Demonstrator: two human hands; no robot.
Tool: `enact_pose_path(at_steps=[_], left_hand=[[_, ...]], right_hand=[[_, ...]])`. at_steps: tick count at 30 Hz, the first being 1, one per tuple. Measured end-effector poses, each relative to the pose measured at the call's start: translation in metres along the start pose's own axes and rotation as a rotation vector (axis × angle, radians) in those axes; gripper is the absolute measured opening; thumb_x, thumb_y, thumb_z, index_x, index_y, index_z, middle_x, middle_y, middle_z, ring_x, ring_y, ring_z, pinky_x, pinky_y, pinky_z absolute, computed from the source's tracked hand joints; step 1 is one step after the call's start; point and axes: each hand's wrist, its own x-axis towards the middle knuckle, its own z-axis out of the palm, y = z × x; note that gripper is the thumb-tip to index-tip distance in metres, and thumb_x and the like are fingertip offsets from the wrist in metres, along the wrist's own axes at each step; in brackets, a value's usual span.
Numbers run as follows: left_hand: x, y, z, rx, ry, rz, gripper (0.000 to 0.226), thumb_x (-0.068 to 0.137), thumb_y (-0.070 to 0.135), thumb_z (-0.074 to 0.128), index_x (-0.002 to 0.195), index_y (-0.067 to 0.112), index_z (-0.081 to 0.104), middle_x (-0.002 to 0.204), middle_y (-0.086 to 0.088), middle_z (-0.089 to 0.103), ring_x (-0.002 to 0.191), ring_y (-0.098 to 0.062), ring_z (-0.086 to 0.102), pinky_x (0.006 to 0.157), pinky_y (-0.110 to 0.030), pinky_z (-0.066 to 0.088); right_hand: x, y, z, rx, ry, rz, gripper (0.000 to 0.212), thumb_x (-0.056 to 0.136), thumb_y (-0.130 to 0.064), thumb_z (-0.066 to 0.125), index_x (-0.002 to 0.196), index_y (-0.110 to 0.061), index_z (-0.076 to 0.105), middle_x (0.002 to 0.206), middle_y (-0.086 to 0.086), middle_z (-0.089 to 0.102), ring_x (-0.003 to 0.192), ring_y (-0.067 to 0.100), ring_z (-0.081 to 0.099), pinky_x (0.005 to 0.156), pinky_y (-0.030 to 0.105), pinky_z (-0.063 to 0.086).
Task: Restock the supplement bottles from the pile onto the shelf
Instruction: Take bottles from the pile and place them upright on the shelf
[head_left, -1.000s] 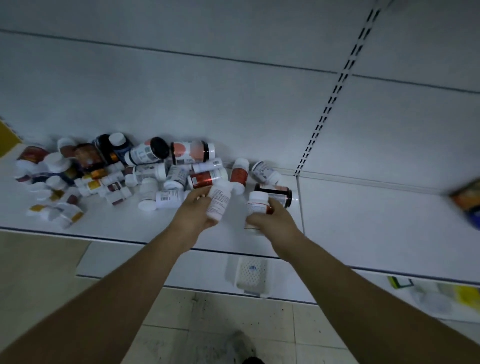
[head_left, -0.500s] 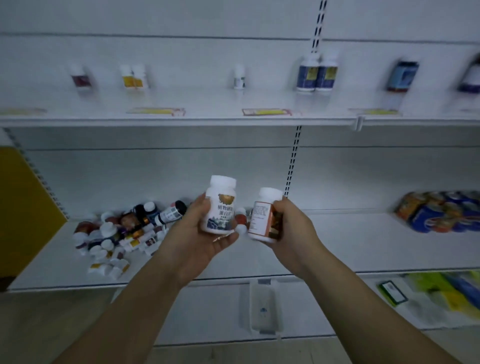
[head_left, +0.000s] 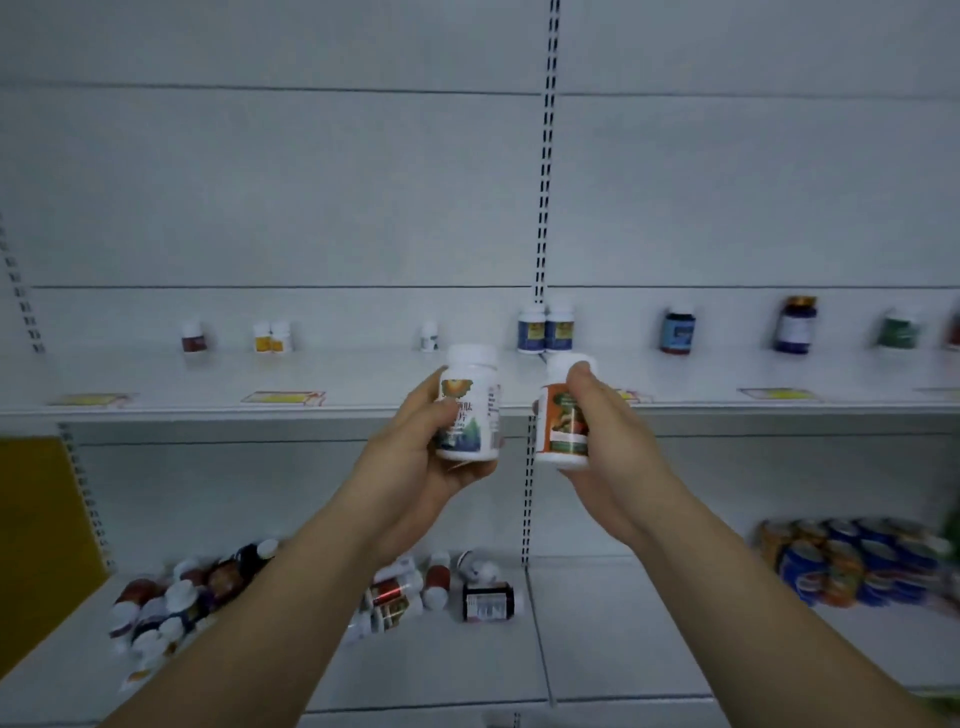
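Observation:
My left hand (head_left: 415, 457) grips a white supplement bottle (head_left: 470, 410) with a blue and orange label, held upright. My right hand (head_left: 602, 431) grips a white bottle with an orange label (head_left: 561, 421), also upright. Both bottles are raised in front of the upper shelf (head_left: 363, 384), level with its front edge. The pile of bottles (head_left: 176, 597) lies on the lower shelf (head_left: 623, 639) at the left, partly hidden behind my left forearm. A dark bottle (head_left: 488, 601) lies on its side at the pile's right end.
Several bottles stand apart along the back of the upper shelf, among them a pair of blue ones (head_left: 545, 330). Yellow price tags (head_left: 283, 397) lie along its front edge. Blue and orange packages (head_left: 852, 561) fill the lower shelf's right side. A yellow panel (head_left: 41, 530) borders the left.
Both hands lifted a bottle each from the pile and raised them to the upper shelf's height. The view tilted upward, so the pile now sits low in the frame.

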Motion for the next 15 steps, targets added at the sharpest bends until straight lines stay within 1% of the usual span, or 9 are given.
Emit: enact_pose_path(at_steps=[2,4,6,8,10,12,13,15], left_hand=[[0.012,-0.009,0.037,-0.014,-0.012,-0.003,0.029,0.097,0.016,0.037,0.113,0.025,0.059,0.099,-0.006,0.072,0.086,-0.027,0.064,0.065,-0.034,0.056],[0.023,-0.023,0.074,-0.033,-0.037,-0.015,0.029,0.097,0.016,0.035,0.114,0.022,0.058,0.102,-0.01,0.07,0.082,-0.029,0.064,0.068,-0.037,0.054],[0.032,-0.04,0.108,-0.008,-0.091,-0.009,0.03,0.096,0.014,0.037,0.119,0.02,0.055,0.108,-0.011,0.067,0.082,-0.027,0.065,0.07,-0.038,0.054],[0.044,-0.058,0.143,0.051,-0.15,0.001,0.035,0.094,0.006,0.038,0.12,0.02,0.054,0.108,-0.009,0.068,0.082,-0.024,0.065,0.068,-0.035,0.054],[0.055,-0.078,0.178,0.072,-0.196,-0.016,0.037,0.092,0.002,0.038,0.119,0.021,0.054,0.108,-0.009,0.068,0.085,-0.025,0.065,0.067,-0.034,0.055],[0.069,-0.097,0.214,0.078,-0.242,-0.044,0.037,0.092,0.001,0.041,0.12,0.021,0.054,0.11,-0.011,0.067,0.092,-0.029,0.064,0.067,-0.034,0.056],[0.077,-0.107,0.232,0.087,-0.268,-0.061,0.036,0.092,0.001,0.043,0.12,0.021,0.054,0.11,-0.011,0.067,0.096,-0.03,0.064,0.068,-0.034,0.056],[0.094,-0.125,0.266,0.118,-0.335,-0.083,0.036,0.091,0.001,0.047,0.12,0.021,0.054,0.108,-0.009,0.069,0.099,-0.031,0.065,0.069,-0.036,0.056]], right_hand=[[0.0,-0.023,-0.028,0.006,0.021,-0.038,0.037,0.094,-0.05,0.045,0.105,-0.019,0.062,0.086,0.006,0.071,0.073,0.014,0.066,0.058,0.028,0.05],[0.0,-0.044,-0.061,0.037,0.034,-0.069,0.041,0.095,-0.052,0.042,0.102,-0.018,0.063,0.078,0.004,0.072,0.068,0.013,0.068,0.054,0.025,0.051],[-0.004,-0.062,-0.097,0.057,0.066,-0.089,0.04,0.096,-0.049,0.042,0.103,-0.016,0.062,0.075,0.003,0.072,0.065,0.013,0.069,0.052,0.024,0.051],[-0.008,-0.078,-0.134,0.032,0.131,-0.112,0.034,0.096,-0.044,0.044,0.102,-0.015,0.061,0.073,0.002,0.071,0.065,0.013,0.068,0.052,0.025,0.052],[-0.012,-0.093,-0.173,-0.046,0.217,-0.134,0.024,0.095,-0.037,0.047,0.099,-0.017,0.061,0.074,0.003,0.071,0.066,0.013,0.068,0.055,0.028,0.053],[-0.016,-0.11,-0.21,-0.155,0.297,-0.161,0.015,0.094,-0.031,0.049,0.095,-0.02,0.059,0.078,0.004,0.069,0.066,0.013,0.067,0.057,0.03,0.052],[-0.018,-0.118,-0.229,-0.204,0.334,-0.174,0.012,0.093,-0.031,0.05,0.094,-0.022,0.058,0.079,0.003,0.069,0.068,0.014,0.067,0.06,0.031,0.051],[-0.02,-0.134,-0.267,-0.272,0.407,-0.209,0.012,0.091,-0.035,0.051,0.088,-0.027,0.059,0.075,0.0,0.069,0.074,0.017,0.066,0.072,0.038,0.051]])
